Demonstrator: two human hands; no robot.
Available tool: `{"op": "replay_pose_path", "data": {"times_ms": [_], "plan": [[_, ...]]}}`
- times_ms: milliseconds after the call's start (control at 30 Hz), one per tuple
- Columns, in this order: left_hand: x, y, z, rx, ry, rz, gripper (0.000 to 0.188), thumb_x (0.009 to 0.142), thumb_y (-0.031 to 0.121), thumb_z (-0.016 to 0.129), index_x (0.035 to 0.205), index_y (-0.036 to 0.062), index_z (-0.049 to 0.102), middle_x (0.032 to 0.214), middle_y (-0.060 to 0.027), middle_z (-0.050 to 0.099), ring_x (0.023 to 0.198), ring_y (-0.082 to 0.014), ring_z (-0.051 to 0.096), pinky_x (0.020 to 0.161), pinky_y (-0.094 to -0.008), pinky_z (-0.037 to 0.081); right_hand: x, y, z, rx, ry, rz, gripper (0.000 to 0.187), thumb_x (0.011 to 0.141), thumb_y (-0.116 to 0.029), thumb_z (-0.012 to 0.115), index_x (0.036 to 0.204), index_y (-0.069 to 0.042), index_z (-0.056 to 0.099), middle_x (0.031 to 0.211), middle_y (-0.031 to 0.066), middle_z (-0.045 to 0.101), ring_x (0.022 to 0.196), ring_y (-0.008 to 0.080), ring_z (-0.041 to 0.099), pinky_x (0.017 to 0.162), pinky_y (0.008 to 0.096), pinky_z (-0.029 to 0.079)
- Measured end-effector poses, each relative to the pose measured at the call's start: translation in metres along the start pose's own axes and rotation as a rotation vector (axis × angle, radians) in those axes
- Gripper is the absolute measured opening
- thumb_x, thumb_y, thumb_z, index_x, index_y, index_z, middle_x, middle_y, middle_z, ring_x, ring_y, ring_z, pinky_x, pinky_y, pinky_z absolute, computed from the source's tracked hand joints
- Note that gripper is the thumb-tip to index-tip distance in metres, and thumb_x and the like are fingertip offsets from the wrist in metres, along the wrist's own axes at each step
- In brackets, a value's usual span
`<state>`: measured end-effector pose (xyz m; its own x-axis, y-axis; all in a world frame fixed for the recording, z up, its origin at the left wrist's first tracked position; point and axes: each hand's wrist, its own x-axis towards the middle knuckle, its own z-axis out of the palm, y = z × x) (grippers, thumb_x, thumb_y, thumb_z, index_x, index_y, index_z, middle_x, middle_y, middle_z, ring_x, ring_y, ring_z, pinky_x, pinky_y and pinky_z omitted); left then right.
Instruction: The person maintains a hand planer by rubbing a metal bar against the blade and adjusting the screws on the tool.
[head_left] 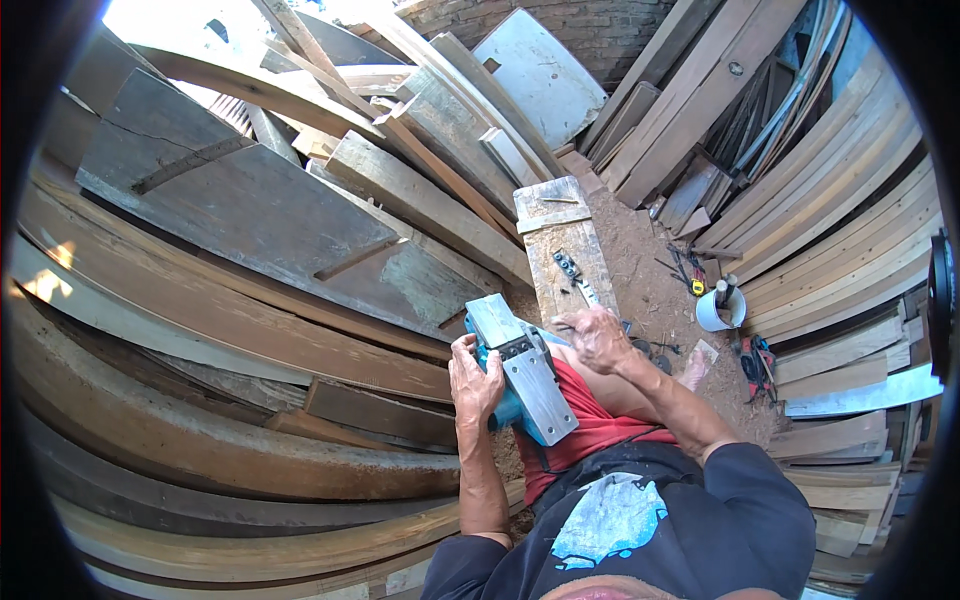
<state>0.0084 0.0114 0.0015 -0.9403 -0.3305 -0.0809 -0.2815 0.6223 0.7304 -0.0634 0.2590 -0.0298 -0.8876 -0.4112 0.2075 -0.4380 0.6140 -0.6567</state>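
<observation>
My left hand [474,384] is wrapped round the side of a teal electric hand planer [538,388], which lies over my lap with its grey metal sole turned up. To the right of the planer, my right hand [597,340] is closed, its fingers bent together; what they hold is hidden. A slim pale piece [590,293] shows just beyond the right hand, over the bench. On the narrow wooden bench [572,240] in front of me lie a dark metal part with round bolt heads [567,264] and a small dark bit [563,292]. A thin stick [559,199] lies at the bench's far end.
Long boards [240,370] are stacked along my left, with a wide grey plank [220,200] leaning on them. More timber [830,230] lines the right. A white bucket [721,307] with tools, a yellow tape measure [697,286] and a red-black tool [757,366] are on the shavings-strewn floor.
</observation>
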Motion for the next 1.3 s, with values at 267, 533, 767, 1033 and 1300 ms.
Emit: {"op": "replay_pose_path", "data": {"times_ms": [267, 533, 767, 1033, 1300], "plan": [[0.007, 0.001, 0.010, -0.002, 0.018, 0.026, 0.055, 0.094, 0.023, 0.070, 0.140, 0.0039, 0.049, 0.128, -0.0267, 0.064, 0.118, -0.0465, 0.060, 0.103, -0.0547, 0.048, -0.035, 0.121, 0.061, -0.531, -0.250, 0.061, 0.027, 0.092, -0.023, 0.061, 0.107, -0.016, 0.082, 0.107, 0.0172, 0.066, 0.114, 0.0370, 0.059, 0.098, 0.0518, 0.044], [0.009, -0.001, 0.005, -0.026, 0.002, 0.006, 0.054, 0.096, 0.023, 0.069, 0.141, 0.0029, 0.049, 0.128, -0.0250, 0.065, 0.118, -0.0429, 0.061, 0.104, -0.0540, 0.047, -0.030, 0.136, 0.059, -0.489, -0.278, 0.026, 0.024, 0.093, -0.023, 0.062, 0.106, -0.014, 0.080, 0.115, 0.0147, 0.065, 0.118, 0.0346, 0.057, 0.102, 0.0481, 0.044], [0.004, -0.002, 0.002, -0.026, 0.002, -0.026, 0.054, 0.095, 0.025, 0.069, 0.140, 0.0038, 0.049, 0.128, -0.0252, 0.065, 0.119, -0.0443, 0.060, 0.104, -0.0548, 0.046, -0.048, 0.123, 0.042, -0.482, -0.050, 0.208, 0.038, 0.093, -0.030, 0.069, 0.126, -0.012, 0.069, 0.128, 0.0172, 0.062, 0.124, 0.0367, 0.056, 0.106, 0.0511, 0.046], [0.004, 0.005, 0.004, -0.002, -0.011, -0.002, 0.054, 0.095, 0.025, 0.069, 0.140, 0.0039, 0.049, 0.129, -0.0243, 0.065, 0.120, -0.0435, 0.060, 0.104, -0.0543, 0.047, -0.071, 0.139, 0.040, -0.271, -0.097, 0.781, 0.062, 0.091, -0.044, 0.078, 0.132, -0.001, 0.059, 0.132, 0.0316, 0.062, 0.127, 0.0462, 0.059, 0.108, 0.0567, 0.047], [0.003, -0.001, 0.003, 0.032, 0.012, 0.024, 0.051, 0.100, 0.025, 0.068, 0.142, 0.0029, 0.048, 0.126, -0.0272, 0.066, 0.118, -0.0437, 0.063, 0.101, -0.0527, 0.050, -0.057, 0.106, 0.000, 0.292, -0.254, 0.542, 0.034, 0.090, -0.021, 0.074, 0.118, -0.001, 0.075, 0.111, 0.0231, 0.077, 0.102, 0.0334, 0.075, 0.089, 0.0452, 0.059]]}}
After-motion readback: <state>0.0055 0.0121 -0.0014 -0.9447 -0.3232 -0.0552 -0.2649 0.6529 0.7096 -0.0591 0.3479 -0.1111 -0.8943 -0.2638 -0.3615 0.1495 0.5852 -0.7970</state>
